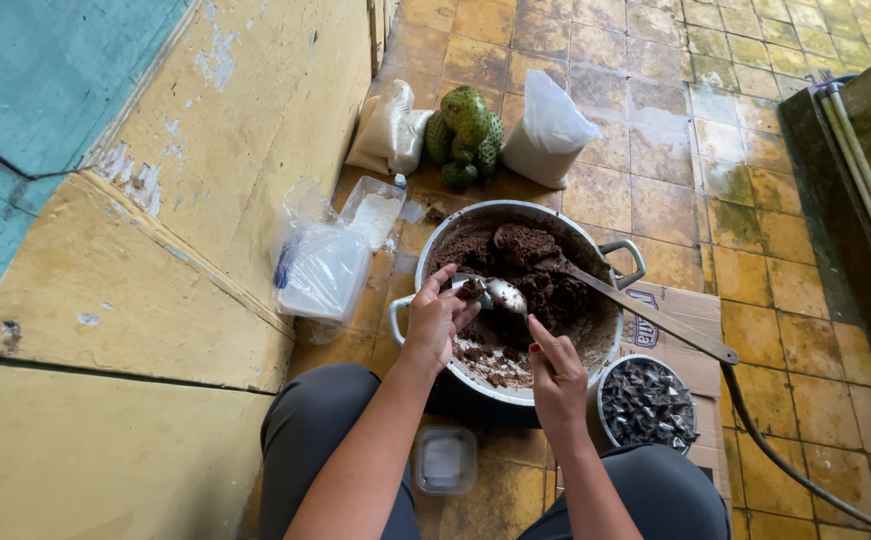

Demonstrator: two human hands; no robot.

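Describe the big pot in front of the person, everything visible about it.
The pot is round, wide, grey metal, with two loop side handles. It stands upright on the tiled floor, partly on cardboard. It holds a dark brown crumbly mass, scraped thin at the near side. A long ladle leans on its rim. Both hands, left and right, work above it with a spoon.

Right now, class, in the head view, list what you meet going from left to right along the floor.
Clear plastic bag → left hand → right hand → bowl of dark wrapped pieces → black hose.
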